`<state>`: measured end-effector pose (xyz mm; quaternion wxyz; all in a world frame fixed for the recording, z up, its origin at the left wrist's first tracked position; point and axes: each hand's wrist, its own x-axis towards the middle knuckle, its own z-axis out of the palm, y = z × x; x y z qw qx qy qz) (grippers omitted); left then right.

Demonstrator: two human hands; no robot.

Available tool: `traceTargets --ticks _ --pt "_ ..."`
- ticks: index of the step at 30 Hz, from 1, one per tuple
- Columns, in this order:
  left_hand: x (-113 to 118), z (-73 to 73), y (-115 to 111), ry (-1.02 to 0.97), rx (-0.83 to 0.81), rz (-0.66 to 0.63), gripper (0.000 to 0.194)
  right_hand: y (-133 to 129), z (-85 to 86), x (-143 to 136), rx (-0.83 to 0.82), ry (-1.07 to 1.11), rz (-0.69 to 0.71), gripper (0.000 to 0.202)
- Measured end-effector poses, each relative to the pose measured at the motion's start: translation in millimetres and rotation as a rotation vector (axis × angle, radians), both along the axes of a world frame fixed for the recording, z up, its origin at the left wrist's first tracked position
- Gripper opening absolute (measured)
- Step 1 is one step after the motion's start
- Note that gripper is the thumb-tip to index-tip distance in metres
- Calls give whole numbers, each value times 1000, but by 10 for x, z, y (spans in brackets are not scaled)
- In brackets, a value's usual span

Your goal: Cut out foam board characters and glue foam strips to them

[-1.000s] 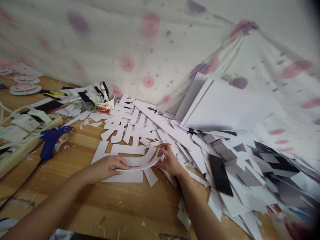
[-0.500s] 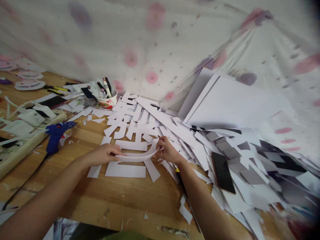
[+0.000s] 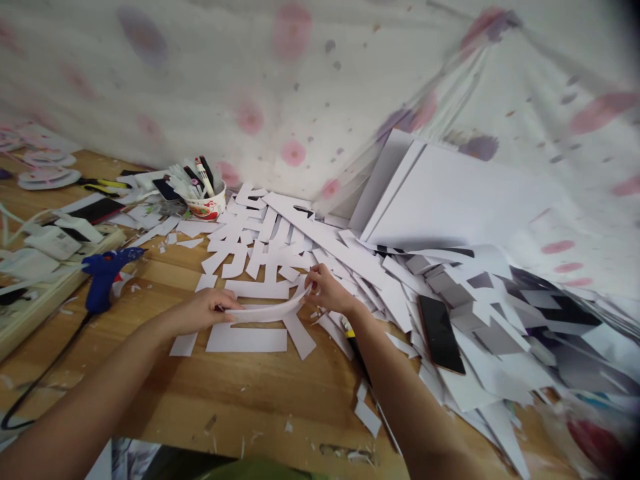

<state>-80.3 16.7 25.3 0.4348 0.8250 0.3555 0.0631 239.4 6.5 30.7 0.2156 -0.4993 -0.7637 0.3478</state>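
Note:
Between my two hands a white paper strip is held just over the table, bent into a shallow curve. My left hand pinches its left end; the right end, curving upward, is pinched by my right hand. Flat white cut pieces lie beneath and around it, among them a rectangle in front and a slanted piece to the right. Behind the strip, more white cut-out shapes lie together. A yellow-and-black cutter lies partly hidden by my right forearm.
At left are a blue glue gun and a power strip with white plugs. A cup of pens stands at the back. To the right lie a black phone, heaped white scraps and leaning white sheets.
The view has shifted slightly, so most things sit a little further left. Both hands still hold the paper strip, whose curve looks somewhat flatter.

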Motion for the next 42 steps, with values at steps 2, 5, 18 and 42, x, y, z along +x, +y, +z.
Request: traceTargets --ticks 2,5,18,42 --pt "4 -1 -9 19 16 -1 25 23 8 32 -19 -3 26 18" --pt "18 6 -36 40 53 0 27 54 -8 72 -37 7 58 32" --pt "166 109 -245 75 185 33 30 11 -81 130 -81 122 23 29" --pt "89 157 -230 58 158 50 31 26 -142 109 -161 215 0 17"
